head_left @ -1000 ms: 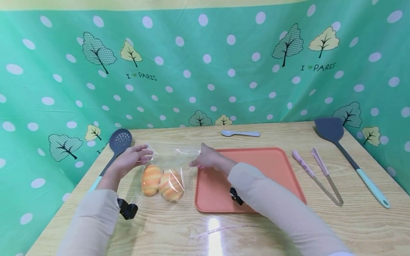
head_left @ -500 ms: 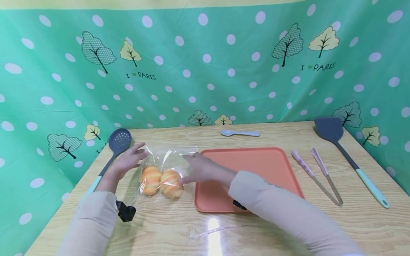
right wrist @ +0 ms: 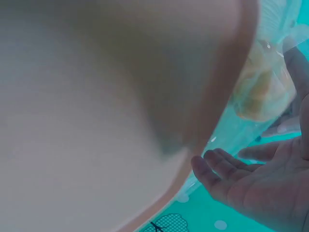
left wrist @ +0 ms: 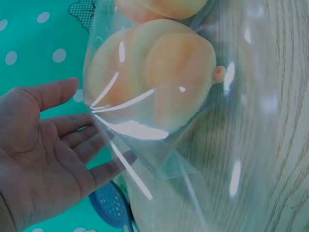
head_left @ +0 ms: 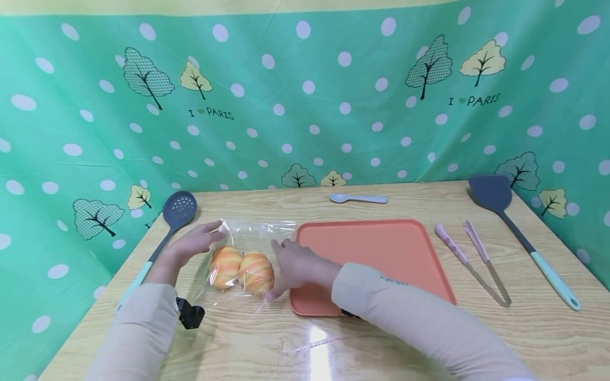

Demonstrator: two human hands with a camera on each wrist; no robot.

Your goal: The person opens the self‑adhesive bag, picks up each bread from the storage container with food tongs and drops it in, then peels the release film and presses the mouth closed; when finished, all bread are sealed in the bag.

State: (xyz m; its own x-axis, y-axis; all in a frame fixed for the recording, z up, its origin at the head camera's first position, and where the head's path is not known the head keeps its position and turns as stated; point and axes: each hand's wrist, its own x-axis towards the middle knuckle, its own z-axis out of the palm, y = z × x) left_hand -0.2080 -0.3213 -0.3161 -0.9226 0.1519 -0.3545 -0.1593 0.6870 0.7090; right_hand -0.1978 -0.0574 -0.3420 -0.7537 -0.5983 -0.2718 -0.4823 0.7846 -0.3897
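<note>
Two orange-and-cream striped bread rolls lie side by side in a clear plastic bag point(head_left: 259, 228) on the table; one is the left roll point(head_left: 225, 267), the other the right roll point(head_left: 257, 275). My left hand point(head_left: 193, 242) is at the bag's left edge, fingers extended. In the left wrist view the palm of that left hand point(left wrist: 46, 159) is bare and its fingertips reach behind the film. On the other side, my right hand point(head_left: 297, 267) spreads thumb and fingers along the bag's right edge, over the tray's left rim. The right wrist view shows those fingers relaxed beside the bag.
Right of the bag lies a coral tray point(head_left: 371, 248). A slotted spoon point(head_left: 180, 209) rests at the left edge, a small lavender spoon point(head_left: 357, 199) at the back. Tongs point(head_left: 476, 264) and a long-handled turner point(head_left: 493, 194) lie at right. A green patterned cloth point(head_left: 305, 106) hangs behind.
My right hand has left the bag's upper right corner and come down its right side, thumb now near the lower corner. The left hand has loosened slightly; the bag lies flatter.
</note>
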